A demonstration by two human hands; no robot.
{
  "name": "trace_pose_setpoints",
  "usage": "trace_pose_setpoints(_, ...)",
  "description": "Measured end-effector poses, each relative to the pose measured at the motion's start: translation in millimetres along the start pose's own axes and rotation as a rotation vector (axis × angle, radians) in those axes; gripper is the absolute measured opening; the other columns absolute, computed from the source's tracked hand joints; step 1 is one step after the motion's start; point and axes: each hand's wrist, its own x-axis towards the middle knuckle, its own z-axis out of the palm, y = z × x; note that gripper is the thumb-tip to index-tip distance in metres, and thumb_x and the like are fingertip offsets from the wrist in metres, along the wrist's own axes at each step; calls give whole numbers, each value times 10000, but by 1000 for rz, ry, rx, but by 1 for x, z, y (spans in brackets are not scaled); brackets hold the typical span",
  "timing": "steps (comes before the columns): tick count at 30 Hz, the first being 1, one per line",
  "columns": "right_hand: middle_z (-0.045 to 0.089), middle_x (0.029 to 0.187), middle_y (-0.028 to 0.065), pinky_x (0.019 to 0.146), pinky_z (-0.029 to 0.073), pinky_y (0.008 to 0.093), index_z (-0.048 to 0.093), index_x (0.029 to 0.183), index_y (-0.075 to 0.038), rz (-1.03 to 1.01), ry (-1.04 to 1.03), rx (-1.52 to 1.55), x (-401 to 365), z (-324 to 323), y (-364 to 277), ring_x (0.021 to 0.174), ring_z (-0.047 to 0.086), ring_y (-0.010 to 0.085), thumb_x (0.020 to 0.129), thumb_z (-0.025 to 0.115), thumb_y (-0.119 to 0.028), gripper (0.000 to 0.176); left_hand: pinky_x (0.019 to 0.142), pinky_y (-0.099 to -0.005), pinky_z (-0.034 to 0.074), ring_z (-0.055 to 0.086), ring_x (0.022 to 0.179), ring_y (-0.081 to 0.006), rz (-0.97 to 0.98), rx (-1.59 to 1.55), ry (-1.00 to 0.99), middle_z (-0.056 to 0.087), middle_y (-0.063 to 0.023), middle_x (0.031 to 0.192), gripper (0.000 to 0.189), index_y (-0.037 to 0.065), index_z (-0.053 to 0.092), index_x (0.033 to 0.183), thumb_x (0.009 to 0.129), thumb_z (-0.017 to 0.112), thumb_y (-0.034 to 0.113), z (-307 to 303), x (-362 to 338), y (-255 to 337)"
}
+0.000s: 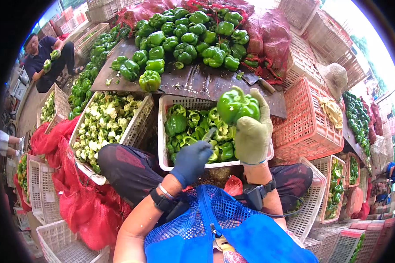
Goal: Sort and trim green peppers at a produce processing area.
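My left hand, in a dark blue glove (191,162), is closed around a small knife, whose blade (210,134) points up and away over the crate. My right hand, in a pale green glove (253,136), holds a whole green bell pepper (238,105) upright between fingers and thumb. Below both hands a white crate (163,151) contains cut green peppers (226,151). The blade and the held pepper are apart. Beyond the crate, a pile of whole peppers (184,52) lies on a dark board (184,82).
At the left stands a crate of pale pepper cores (107,118), beside red netting (81,193). A red crate (309,122) is at the right. A knife with a wooden handle (267,85) lies on the board. Another person (44,57) holds peppers at the upper left.
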Motion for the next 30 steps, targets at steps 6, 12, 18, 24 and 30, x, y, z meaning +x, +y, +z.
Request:
trace_pose_setpoints(6, 582, 1364, 143, 1050, 494, 356, 379, 1537, -37, 233, -266, -79, -6, -4, 12, 1253, 593, 255, 658, 837, -109, 994, 882, -314, 542, 640, 1020, -152, 75, -535, 22, 644, -100, 1305, 723, 55, 426, 1538, 874, 703, 126, -35, 28, 61)
trace_pose_setpoints(12, 612, 1341, 165, 1058, 493, 378, 492, 1430, -55, -172, -305, -1063, -18, -6, -12, 1226, 626, 283, 542, 934, -193, 1001, 1017, -297, 489, 607, 1150, -146, 31, -524, -134, 640, -88, 1299, 839, 16, 436, 1518, 754, 781, 55, -35, 27, 57)
trace_pose_setpoints(18, 659, 1235, 137, 1011, 514, 365, 573, 1333, -60, -64, -441, -970, -26, -5, -16, 1150, 659, 271, 557, 913, -165, 853, 919, -289, 537, 626, 1097, -148, 146, -278, -237, 649, -85, 1262, 830, 58, 517, 1467, 690, 806, 72, -57, 22, 61)
trace_pose_setpoints(24, 672, 1169, 121, 910, 550, 352, 630, 1213, -33, 381, -511, -650, -18, -18, 0, 1055, 672, 234, 661, 804, -50, 579, 662, -284, 567, 661, 797, -104, 159, -181, -215, 697, -40, 1033, 633, 49, 601, 1329, 738, 826, 58, -50, 14, 45)
trace_pose_setpoints(30, 666, 1089, 131, 704, 577, 345, 603, 1278, -58, 681, -405, 152, 2, -55, 56, 872, 680, 229, 858, 641, -173, 437, 753, -293, 566, 686, 834, -147, -374, -567, -229, 720, -71, 1024, 754, 61, 498, 1467, 762, 765, 28, -59, 31, 37)
